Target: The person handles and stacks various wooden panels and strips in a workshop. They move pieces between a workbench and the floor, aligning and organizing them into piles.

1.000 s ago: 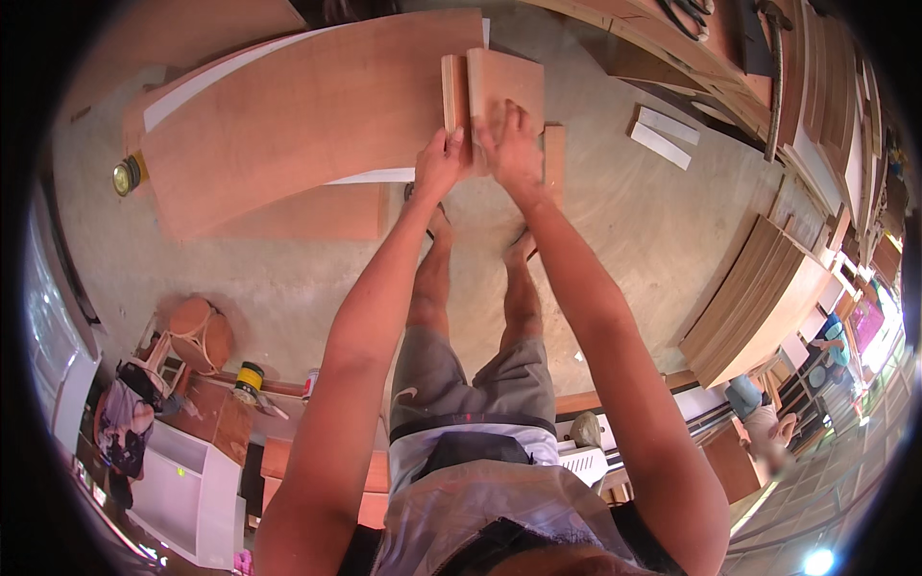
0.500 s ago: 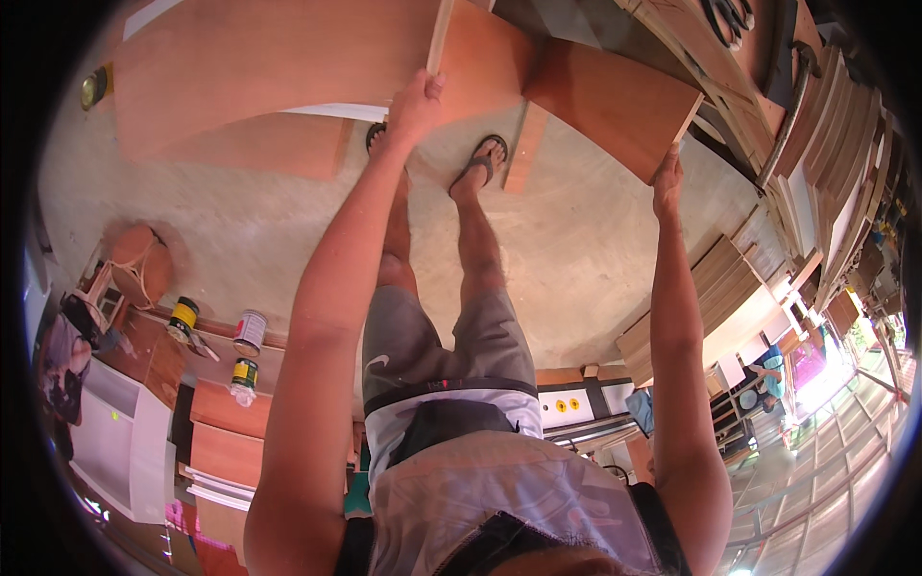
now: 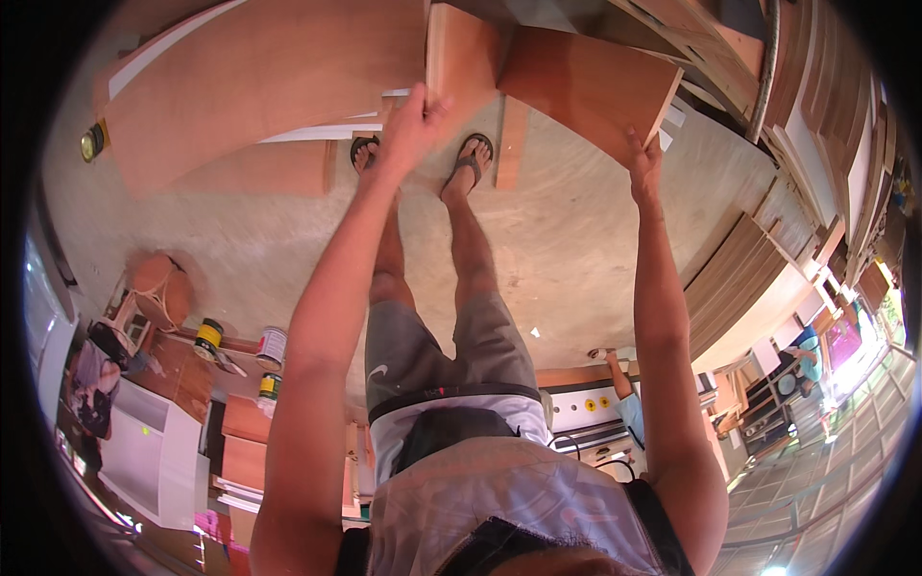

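Note:
Ahead of me is a brown plywood assembly whose panels meet at an angle. My left hand is closed around the near end of its upright plywood panel, which shows a pale layered edge. At the assembly's right side, my right hand grips the near corner of the other panel, fingers on its face and edge. Left of my left hand lies a large brown plywood sheet. Whether it is joined to the assembly I cannot tell. The assembly's far side runs out of view.
A narrow wood strip lies on the concrete floor near my sandalled feet. Paint cans and a round stool are at left. Stacked boards stand at right. Another person's arm shows behind my right arm.
Both hands and the angled plywood assembly have shifted a little left in view, the right hand also upward. My view has turned slightly. Another person's arm now shows at lower right.

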{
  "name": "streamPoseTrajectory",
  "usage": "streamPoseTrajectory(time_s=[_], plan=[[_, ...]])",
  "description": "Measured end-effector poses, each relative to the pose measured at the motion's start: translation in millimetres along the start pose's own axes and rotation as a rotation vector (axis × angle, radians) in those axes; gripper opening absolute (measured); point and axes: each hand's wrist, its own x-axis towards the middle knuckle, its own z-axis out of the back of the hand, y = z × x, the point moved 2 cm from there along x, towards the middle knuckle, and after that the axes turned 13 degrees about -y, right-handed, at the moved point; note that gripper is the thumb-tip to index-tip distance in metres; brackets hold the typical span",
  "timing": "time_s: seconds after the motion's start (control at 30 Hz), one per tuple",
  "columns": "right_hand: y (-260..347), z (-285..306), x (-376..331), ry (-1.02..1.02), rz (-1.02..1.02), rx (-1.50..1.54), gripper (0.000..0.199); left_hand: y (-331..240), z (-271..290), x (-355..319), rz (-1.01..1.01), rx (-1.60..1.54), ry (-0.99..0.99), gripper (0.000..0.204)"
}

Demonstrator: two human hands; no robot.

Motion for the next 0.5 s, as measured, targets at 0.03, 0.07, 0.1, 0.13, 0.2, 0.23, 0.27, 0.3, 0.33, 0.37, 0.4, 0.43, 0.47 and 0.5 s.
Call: streamPoseTrajectory(time_s=[0.03,0.07,0.1,0.13,0.2,0.23,0.27,0.3,0.33,0.37,0.4,0.43,0.47,0.5], plan=[[-2,-1,-4,0.003,-0.008,0.044,0.055,-13,-8,-9,-0.004,-0.033,0.005,0.048],[-3,-1,-11,-0.011,-0.004,0.036,0.055,-26,-20,-20,-0.008,-0.067,0.011,0.046],[-5,0,-23,-0.023,-0.002,0.028,0.055,-38,-31,-32,-0.009,-0.100,0.017,0.045],[-6,-1,-33,-0.030,0.005,0.020,0.054,-47,-44,-43,-0.020,-0.118,-0.003,0.043],[-15,-1,-57,-0.046,-0.007,0.020,0.056,-58,-72,-67,-0.037,-0.157,-0.054,0.040],[-30,3,-70,-0.048,0.007,-0.016,0.058,-62,-86,-79,-0.049,-0.080,-0.039,0.040],[-45,6,-84,-0.037,0.016,-0.021,0.061,-66,-96,-93,-0.059,0.000,-0.027,0.039],[-48,5,-99,-0.031,-0.031,-0.094,0.064,-68,-105,-106,-0.061,0.079,-0.022,0.039],[-48,3,-114,0.004,-0.037,-0.030,0.063,-72,-114,-119,-0.055,0.071,0.038,0.040],[-47,1,-128,0.044,-0.044,0.037,0.063,-77,-120,-131,-0.045,0.066,0.094,0.041],[-48,1,-138,0.058,-0.078,0.059,0.062,-79,-127,-142,-0.034,0.061,0.149,0.043],[-49,1,-148,0.071,-0.112,0.079,0.061,-79,-135,-152,-0.083,0.046,0.095,0.045],[-51,-1,-154,0.083,-0.148,0.097,0.060,-77,-144,-161,-0.132,0.033,0.041,0.047],[-55,-1,-158,0.078,-0.164,0.107,0.059,-78,-150,-166,-0.187,0.012,-0.005,0.050]])
